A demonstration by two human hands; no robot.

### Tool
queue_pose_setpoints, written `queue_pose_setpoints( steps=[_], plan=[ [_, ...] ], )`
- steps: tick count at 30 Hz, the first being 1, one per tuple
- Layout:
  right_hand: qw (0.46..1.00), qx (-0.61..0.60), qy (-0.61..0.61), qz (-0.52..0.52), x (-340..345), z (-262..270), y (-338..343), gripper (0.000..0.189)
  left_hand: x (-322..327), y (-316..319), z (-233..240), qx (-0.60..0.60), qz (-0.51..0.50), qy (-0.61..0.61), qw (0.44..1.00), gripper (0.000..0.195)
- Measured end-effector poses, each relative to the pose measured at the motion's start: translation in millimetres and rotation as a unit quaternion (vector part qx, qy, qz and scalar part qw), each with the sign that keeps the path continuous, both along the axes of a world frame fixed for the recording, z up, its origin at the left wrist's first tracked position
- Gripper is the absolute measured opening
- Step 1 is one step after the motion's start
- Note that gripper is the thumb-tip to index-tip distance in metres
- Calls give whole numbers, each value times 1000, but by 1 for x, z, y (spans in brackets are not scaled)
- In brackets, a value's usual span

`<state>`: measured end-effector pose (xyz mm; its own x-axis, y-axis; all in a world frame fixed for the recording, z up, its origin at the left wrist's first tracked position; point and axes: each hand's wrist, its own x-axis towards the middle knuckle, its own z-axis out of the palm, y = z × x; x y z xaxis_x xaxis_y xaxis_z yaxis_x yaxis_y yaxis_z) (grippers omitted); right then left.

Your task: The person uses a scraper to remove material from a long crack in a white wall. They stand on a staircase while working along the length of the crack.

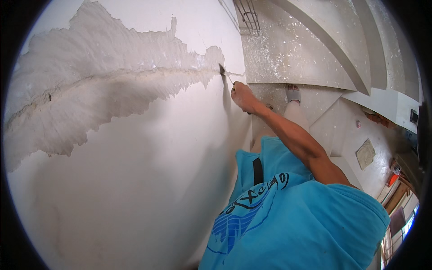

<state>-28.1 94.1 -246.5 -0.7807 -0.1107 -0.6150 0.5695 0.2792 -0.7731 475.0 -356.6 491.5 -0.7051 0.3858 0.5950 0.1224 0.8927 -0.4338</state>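
My right hand [243, 97] is closed around the handle of a scraper with a thin shank and a small dark blade [221, 69]. The blade is at the white wall [135, 189], by the right end of a long bare patch [111, 57]. This patch is greyish with ragged edges, and white paint surrounds it. A rough, crumbly crack line [81, 82] runs through its middle, with a small dark hole toward the left. Beyond the blade a thin crack continues to the wall's corner. My left hand is out of view.
Curved stair steps [324, 37] rise at the upper right, littered with pale flakes [276, 64]. A steel bar frame [249, 15] leans near the corner. My slippered foot [293, 93] stands below the steps. A diamond-shaped flat piece [366, 154] lies on the lower floor.
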Motion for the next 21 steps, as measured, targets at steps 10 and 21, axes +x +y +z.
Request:
queue_pose_setpoints(
  steps=[10, 21],
  plan=[
    [999, 27, 7, 34, -1, 2, 6, 23, -1, 5, 1, -1, 0, 5, 1000, 37],
    [1000, -10, 24, -7, -4, 3, -1, 22, -8, 5, 0, -3, -6, 13, 1000, 37]
  ],
)
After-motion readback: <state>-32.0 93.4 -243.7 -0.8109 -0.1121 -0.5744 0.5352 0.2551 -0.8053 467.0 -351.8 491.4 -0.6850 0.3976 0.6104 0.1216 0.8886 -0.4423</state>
